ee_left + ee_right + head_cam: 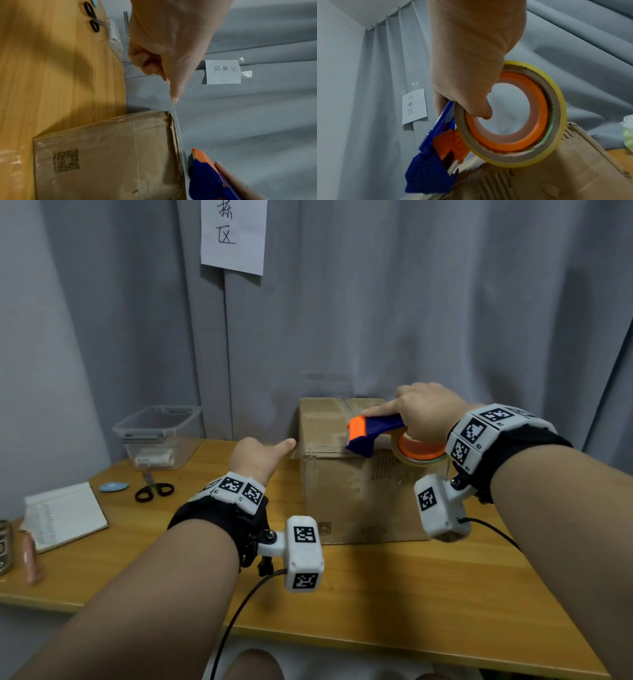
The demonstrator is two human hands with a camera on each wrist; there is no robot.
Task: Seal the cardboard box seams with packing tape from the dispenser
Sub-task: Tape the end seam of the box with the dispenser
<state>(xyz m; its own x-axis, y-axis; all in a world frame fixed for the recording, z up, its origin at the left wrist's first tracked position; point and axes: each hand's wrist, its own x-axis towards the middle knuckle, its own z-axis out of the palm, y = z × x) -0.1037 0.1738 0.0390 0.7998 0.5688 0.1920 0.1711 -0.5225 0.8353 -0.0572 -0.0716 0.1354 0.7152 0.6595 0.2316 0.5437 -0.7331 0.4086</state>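
Note:
A worn cardboard box (363,494) stands on the wooden table (376,594) against the curtain. My right hand (424,412) grips a blue and orange tape dispenser (373,433), its front end lying on the box's top near the front edge. My fingers pass through the clear tape roll (556,108). Just left of the box's top left corner, my left hand (260,455) has curled fingers and an outstretched thumb. It pinches the free end of a clear tape strip (177,124) that runs along the box's (111,155) top edge to the dispenser (205,180).
A clear plastic bin (159,436) stands at the back left, with black scissors (154,491) and a blue oval object (113,487) in front of it. An open notebook (65,517) lies at the far left. A paper sign (234,234) hangs on the grey curtain.

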